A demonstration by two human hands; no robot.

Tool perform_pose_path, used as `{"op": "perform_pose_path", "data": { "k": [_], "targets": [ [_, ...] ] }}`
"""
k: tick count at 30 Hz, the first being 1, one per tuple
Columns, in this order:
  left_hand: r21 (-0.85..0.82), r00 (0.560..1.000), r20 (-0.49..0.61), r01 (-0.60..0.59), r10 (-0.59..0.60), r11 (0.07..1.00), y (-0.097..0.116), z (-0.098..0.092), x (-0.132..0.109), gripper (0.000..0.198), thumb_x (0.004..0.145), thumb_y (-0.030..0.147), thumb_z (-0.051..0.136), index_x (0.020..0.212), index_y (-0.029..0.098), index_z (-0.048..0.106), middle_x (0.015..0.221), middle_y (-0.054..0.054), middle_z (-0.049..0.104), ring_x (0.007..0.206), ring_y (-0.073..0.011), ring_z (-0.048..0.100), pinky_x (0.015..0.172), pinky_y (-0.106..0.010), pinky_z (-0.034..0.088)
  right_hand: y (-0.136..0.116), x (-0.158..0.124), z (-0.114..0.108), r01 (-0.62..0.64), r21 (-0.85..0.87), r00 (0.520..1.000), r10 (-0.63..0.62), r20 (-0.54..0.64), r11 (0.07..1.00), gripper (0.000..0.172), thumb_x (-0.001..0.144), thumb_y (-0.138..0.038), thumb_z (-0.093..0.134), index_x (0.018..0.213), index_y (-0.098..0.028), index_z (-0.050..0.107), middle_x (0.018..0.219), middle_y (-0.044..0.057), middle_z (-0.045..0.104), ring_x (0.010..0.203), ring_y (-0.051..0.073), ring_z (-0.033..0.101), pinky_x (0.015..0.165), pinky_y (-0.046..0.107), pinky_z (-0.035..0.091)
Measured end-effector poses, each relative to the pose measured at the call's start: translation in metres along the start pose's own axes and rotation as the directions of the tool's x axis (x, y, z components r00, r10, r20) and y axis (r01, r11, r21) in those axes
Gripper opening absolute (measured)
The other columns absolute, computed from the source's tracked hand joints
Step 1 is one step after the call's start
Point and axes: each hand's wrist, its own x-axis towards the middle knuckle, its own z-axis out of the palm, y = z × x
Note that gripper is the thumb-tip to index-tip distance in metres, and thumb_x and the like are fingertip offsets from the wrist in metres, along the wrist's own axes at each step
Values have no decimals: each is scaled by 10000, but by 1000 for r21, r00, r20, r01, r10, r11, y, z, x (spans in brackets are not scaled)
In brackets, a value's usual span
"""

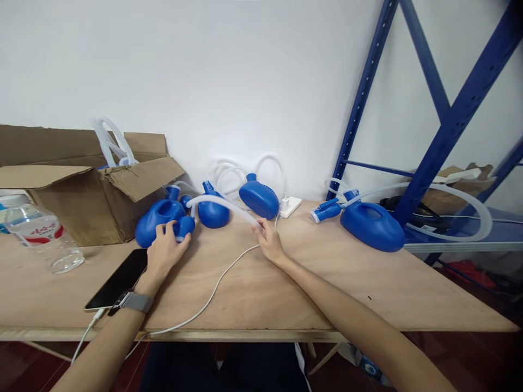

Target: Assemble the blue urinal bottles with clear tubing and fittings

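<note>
My left hand has its fingers curled round a blue funnel-shaped urinal head, just in front of a blue portable urinal bottle. From the head a translucent white hose arches to the right. Near its other stretch, my right hand pinches the hose between thumb and fingers, above the table. Behind stand two more urinal bottles, one rounded bottle and one tilted bottle, with coiled hoses by the wall. Another bottle lies to the right with its head and hose.
An open cardboard box at the left holds more hoses. Beside it are a clear water bottle and a phone on a cable. A white power strip lies near the wall; a blue metal rack borders the table's right.
</note>
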Motion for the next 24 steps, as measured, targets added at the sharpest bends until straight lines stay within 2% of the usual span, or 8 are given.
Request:
{"op": "perform_pose_path", "data": {
  "k": [2,5,7,12,17,21,24],
  "targets": [
    [-6,1000,-8,0,0,1000,-2,2,1,687,963,582,452,1519,178,435,1491,-205,471,1112,-441,683,866,-566,576,1,-3,3,100,-68,990,-92,109,993,353,1035,-521,514,1069,-200,658,987,96,718,931,241,668,826,352,513],
    [-17,999,-39,-13,12,1000,-3,4,2,697,959,575,458,1521,165,430,1491,-210,476,1187,-432,650,883,-555,580,2,-6,6,256,-143,940,-211,269,956,338,1057,-479,497,1098,-190,670,1011,115,718,980,258,661,838,363,515],
    [-25,997,-69,-28,26,999,-4,5,2,712,954,577,464,1527,156,426,1476,-216,490,1242,-423,618,892,-544,583,3,-7,7,327,-178,908,-256,331,928,336,1076,-451,471,1137,-180,660,1013,117,717,1002,260,652,857,370,515],
    [-25,996,-77,-57,55,998,-7,10,3,704,954,615,432,1467,140,520,1433,-233,500,1279,-430,578,914,-557,578,6,-5,4,371,-212,884,-275,377,904,382,1095,-455,423,1198,-162,646,1035,126,709,1033,263,641,898,390,520],
    [-32,990,-69,-128,126,991,-11,16,7,736,958,650,407,1434,112,564,1490,-252,438,1367,-441,489,1074,-555,489,4,-4,1,365,-105,846,-282,453,925,407,1086,-467,441,1322,-174,596,1131,121,702,1080,268,637,978,436,510],
    [-39,986,-64,-158,155,987,-15,22,11,784,959,652,389,1494,89,493,1459,-266,466,1315,-450,511,1020,-571,506,0,-5,0,376,-53,814,-302,496,925,481,1070,-495,475,1442,-192,502,1214,125,672,1117,267,627,1023,463,498],
    [-37,985,-60,-167,164,985,-16,24,12,787,934,643,429,1471,71,497,1440,-274,481,1285,-451,527,991,-570,516,-2,-5,0,414,-56,783,-325,530,908,504,1070,-488,475,1481,-197,473,1273,146,645,1164,274,605,1037,475,497]
  ]
}}
